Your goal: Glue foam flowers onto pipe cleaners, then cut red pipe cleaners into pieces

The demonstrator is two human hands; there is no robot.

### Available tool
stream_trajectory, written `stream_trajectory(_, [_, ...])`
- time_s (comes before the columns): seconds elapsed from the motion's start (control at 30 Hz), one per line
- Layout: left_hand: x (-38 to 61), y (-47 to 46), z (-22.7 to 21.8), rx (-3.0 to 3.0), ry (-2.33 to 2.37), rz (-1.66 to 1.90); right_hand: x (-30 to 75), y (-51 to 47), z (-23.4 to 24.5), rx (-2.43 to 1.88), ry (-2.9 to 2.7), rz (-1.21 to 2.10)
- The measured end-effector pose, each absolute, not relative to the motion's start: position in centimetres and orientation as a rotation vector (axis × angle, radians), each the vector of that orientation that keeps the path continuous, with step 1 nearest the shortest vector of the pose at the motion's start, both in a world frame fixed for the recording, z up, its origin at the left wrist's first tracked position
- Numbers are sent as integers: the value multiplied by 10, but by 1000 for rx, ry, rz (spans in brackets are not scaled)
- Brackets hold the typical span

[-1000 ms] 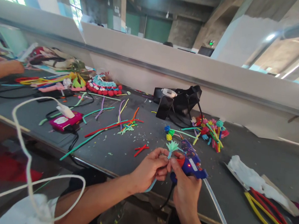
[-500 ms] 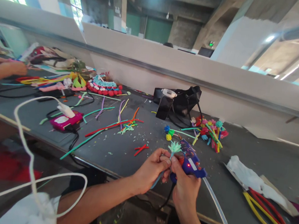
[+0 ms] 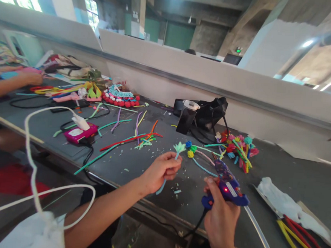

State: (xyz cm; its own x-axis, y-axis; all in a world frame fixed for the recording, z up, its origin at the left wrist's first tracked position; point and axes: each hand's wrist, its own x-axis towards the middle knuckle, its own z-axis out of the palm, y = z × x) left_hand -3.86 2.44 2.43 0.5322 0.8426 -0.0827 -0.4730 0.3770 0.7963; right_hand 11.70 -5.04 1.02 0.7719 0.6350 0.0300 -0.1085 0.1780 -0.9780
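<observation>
Pinched in my left hand (image 3: 162, 169) is a pipe-cleaner flower (image 3: 179, 147) with pale green petals and a light blue stem that comes out below the fist. My right hand (image 3: 222, 207) grips a dark blue hot glue gun (image 3: 227, 185) with a lit red light. A clear glue stick (image 3: 260, 230) runs out of its rear end. Between the two hands, the gun is apart from the flower. Just beyond them lie small pompom-like flowers in blue, green and yellow (image 3: 190, 153) on thin stems. A small blue scrap (image 3: 177, 191) is on the table.
Pipe cleaners (image 3: 130, 136) and clippings lie across the table (image 3: 111, 165). A bunch of colourful flowers (image 3: 243, 148), a black bag (image 3: 211, 112) and a phone (image 3: 185, 121) stand behind. Scissors (image 3: 301, 239) lie right, a pink power block (image 3: 81, 133) left. Another person's hands (image 3: 29, 77) work far left.
My hands have moved apart: the left went left with the flower, the right moved right and down with the glue gun. The view has shifted slightly.
</observation>
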Motion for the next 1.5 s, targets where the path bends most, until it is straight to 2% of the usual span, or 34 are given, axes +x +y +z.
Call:
stream_trajectory(0.2, [-94, 63, 32, 1082, 871, 1027, 127, -61, 14, -1319, -504, 604])
stream_trajectory(0.4, [-134, 100, 14, 1473, 1442, 972, 123, -64, 14, -1404, -546, 593])
stream_trajectory(0.7, [-152, 136, -18, 1605, 1656, 914, 113, -61, 10, -1399, -584, 698])
stream_trajectory(0.87, [-148, 136, -23, 1556, 1628, 958, 114, -65, 11, -1416, -553, 700])
stream_trajectory(1.07, [-129, 115, -5, 1341, 1370, 1007, 116, -65, 12, -1440, -506, 664])
stream_trajectory(1.33, [-69, 47, 19, 974, 738, 771, 108, -63, 8, -1424, -726, 690])
stream_trajectory(1.5, [-51, 26, 36, 862, 648, 640, 106, -71, 13, -1545, -862, 626])
